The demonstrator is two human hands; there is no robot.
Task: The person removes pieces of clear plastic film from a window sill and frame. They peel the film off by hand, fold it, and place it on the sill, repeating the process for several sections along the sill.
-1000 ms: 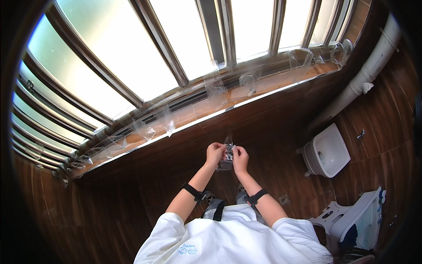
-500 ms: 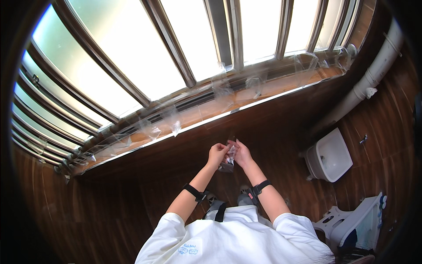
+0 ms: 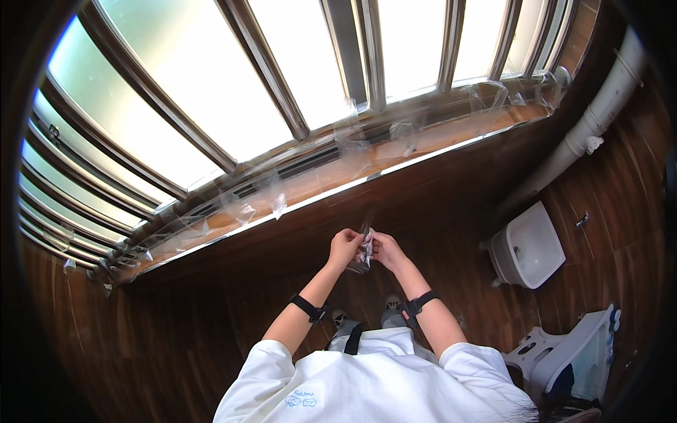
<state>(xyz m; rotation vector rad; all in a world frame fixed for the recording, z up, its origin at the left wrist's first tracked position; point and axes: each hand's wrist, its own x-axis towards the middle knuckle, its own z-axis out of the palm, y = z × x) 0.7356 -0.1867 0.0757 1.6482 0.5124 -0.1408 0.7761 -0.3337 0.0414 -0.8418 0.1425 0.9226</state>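
Between my hands, out in front of my body, is a crinkled clear plastic bag (image 3: pixel 366 248); its lower part hangs beneath my fingers. My left hand (image 3: pixel 345 247) pinches its left side with the fingertips. On the other side, my right hand (image 3: pixel 385 249) grips it with curled fingers. Glare and the dark background blur its outline, and whatever may be inside cannot be made out. Several similar pieces of clear plastic (image 3: pixel 278 197) lie along the tiled window sill (image 3: pixel 402 149) beyond my hands.
Metal bars (image 3: pixel 264 67) stand in front of the bright window. At the right are a white sink (image 3: pixel 538 247), a white pipe (image 3: pixel 585 137) and a small tap (image 3: pixel 582 220). Nearer on that side stand a white stool (image 3: pixel 532 349) and a white plastic rack (image 3: pixel 578 352).
My hands have shifted slightly, with the right hand's fingers now curled more closely around the plastic bag. The bag looks narrower and more bunched between them.
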